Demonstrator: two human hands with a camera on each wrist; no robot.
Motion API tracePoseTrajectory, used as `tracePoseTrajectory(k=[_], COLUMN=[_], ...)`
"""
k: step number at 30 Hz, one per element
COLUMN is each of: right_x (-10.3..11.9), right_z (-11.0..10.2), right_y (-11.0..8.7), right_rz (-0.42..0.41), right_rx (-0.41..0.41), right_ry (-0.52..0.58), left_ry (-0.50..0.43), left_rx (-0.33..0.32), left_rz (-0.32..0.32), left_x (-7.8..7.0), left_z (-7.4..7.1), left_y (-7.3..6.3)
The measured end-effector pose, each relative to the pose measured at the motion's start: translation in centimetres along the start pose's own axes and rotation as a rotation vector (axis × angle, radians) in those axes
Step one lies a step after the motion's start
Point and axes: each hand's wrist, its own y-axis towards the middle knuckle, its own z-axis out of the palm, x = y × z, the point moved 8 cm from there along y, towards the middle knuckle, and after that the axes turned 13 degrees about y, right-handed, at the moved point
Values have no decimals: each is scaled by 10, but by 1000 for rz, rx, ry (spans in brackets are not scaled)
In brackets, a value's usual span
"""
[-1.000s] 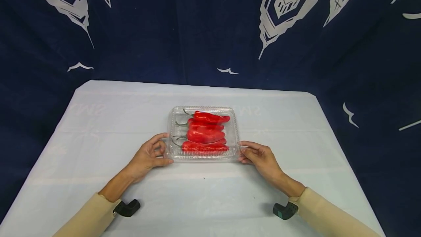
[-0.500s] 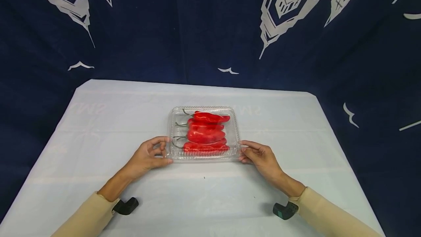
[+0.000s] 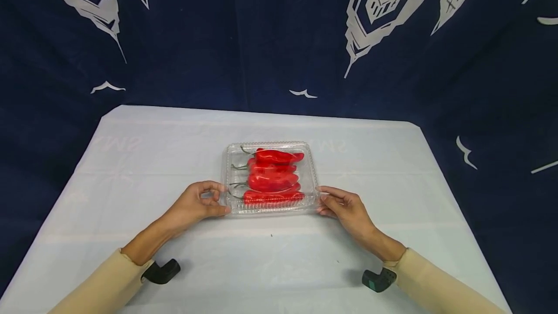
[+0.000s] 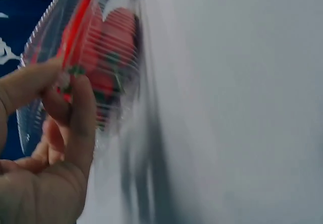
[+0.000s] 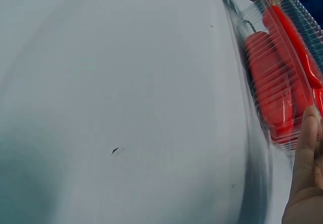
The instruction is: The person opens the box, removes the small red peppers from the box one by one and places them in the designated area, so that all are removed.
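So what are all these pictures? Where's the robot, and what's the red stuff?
There's no robot here, just a person's two bare hands: the left hand and the right hand. The wide picture comes from a camera on the person's head, looking forward and down. The other two come from cameras on the wrists, so things look tipped sideways. The black gadgets by the sleeves are probably those cameras.

The red stuff is peppers, inside a clear plastic box. Each hand pinches one side of the box. It's at the white table, though I can't tell if its bottom touches. Behind hangs a dark blue cloth with pale drawings.
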Motion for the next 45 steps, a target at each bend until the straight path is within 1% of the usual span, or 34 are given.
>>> tracePoseTrajectory(k=[2,6,14,17,20,21,25,27,30,34,37,45], right_x=[0,0,-1,-1,-1,-1,0,1,2,1,1,0], right_z=[0,0,3,4,5,5,5,4,4,3,4,5], right_y=[0,-1,-2,-2,-2,-1,0,0,0,0,0,-1], right_rz=[6,14,10,18,25,26,21,15,14,24,24,17], right_rx=[0,-4,10,4,-3,-5,-6,-6,-5,-2,1,7], right_ry=[0,5,14,26,28,27,21,16,12,18,26,27], left_ry=[37,113,216,268,298,300,252,229,212,184,174,142], left_rx=[-23,-60,-162,-186,-199,-198,-178,-168,-155,-142,-143,-127], left_rz=[-28,-50,-107,-115,-126,-129,-141,-136,-149,-207,-230,-230], left_x=[-3,-11,-23,-27,-29,-29,-28,-29,-29,-26,-24,-24], left_z=[-1,-1,-2,-2,-2,-2,1,2,1,0,-2,-1], left_y=[-3,-6,-9,-11,-11,-11,-11,-10,-8,-6,-5,-3])
